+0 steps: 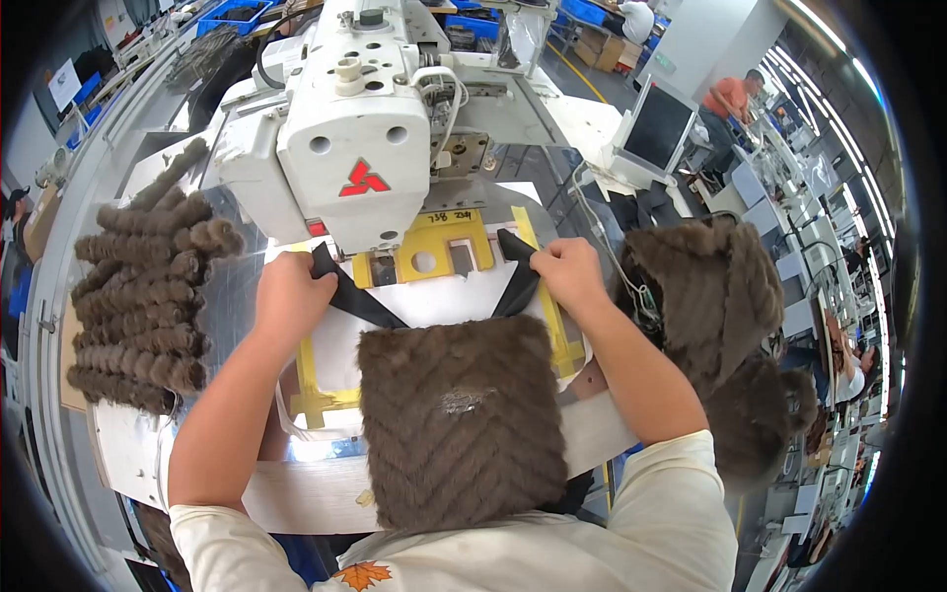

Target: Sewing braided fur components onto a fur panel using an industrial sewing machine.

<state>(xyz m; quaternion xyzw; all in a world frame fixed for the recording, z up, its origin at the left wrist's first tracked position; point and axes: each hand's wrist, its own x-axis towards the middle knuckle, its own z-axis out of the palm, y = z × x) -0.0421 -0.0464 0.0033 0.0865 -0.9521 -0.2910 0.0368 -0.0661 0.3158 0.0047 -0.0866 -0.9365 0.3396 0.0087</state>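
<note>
My left hand pinches the end of a black fabric strip, left of the yellow plate under the sewing machine head. On the other side, my right hand grips a second black fabric strip near its upper end. Both strips slant inward and down to the top edge of a brown fur panel with a chevron pattern. The panel lies over the table's front edge, close to my body. A small shiny patch shows at its middle. Beneath the strips is a white template edged with yellow tape.
Rolled brown fur strips are piled at the left. More brown fur pieces heap up at the right, beside loose cables. A dark monitor stands at the back right. Further off, a person in orange stands by other work tables.
</note>
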